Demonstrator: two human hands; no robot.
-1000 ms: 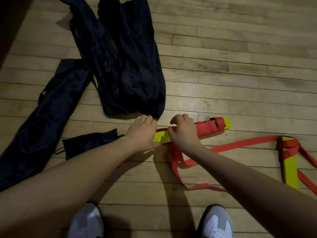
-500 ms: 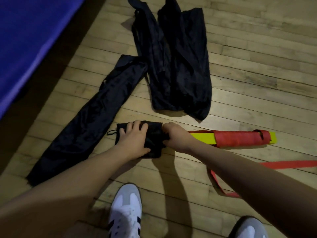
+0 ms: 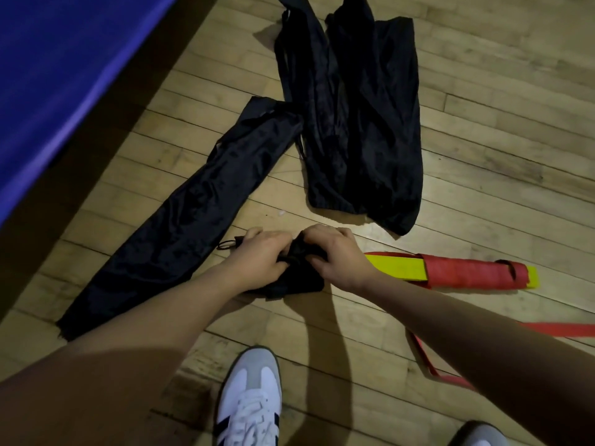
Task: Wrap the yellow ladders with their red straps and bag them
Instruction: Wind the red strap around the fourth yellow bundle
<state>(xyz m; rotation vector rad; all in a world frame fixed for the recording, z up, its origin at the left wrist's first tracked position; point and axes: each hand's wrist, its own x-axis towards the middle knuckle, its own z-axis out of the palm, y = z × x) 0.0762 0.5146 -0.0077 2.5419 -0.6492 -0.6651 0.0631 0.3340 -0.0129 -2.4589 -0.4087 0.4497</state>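
A small black drawstring bag point(image 3: 294, 280) lies bunched on the wooden floor. My left hand point(image 3: 260, 255) grips its left side and my right hand point(image 3: 335, 259) grips its right side, with the fabric gathered between them. Just right of my right hand lies a yellow ladder bundle point(image 3: 397, 267), its right half wound in a red strap point(image 3: 473, 273). A loose length of that red strap point(image 3: 566, 329) trails across the floor under my right forearm.
Two long black bags lie on the floor: one point(image 3: 180, 217) slants off to the left, the other point(image 3: 357, 123) lies farther back. A blue mat point(image 3: 54, 69) fills the upper left. My white shoes point(image 3: 248, 400) stand at the bottom edge.
Both hands left the wrapped ladder and moved left onto the small black bag, then bunched its fabric between them. The view swung left, and the second ladder went out of sight.
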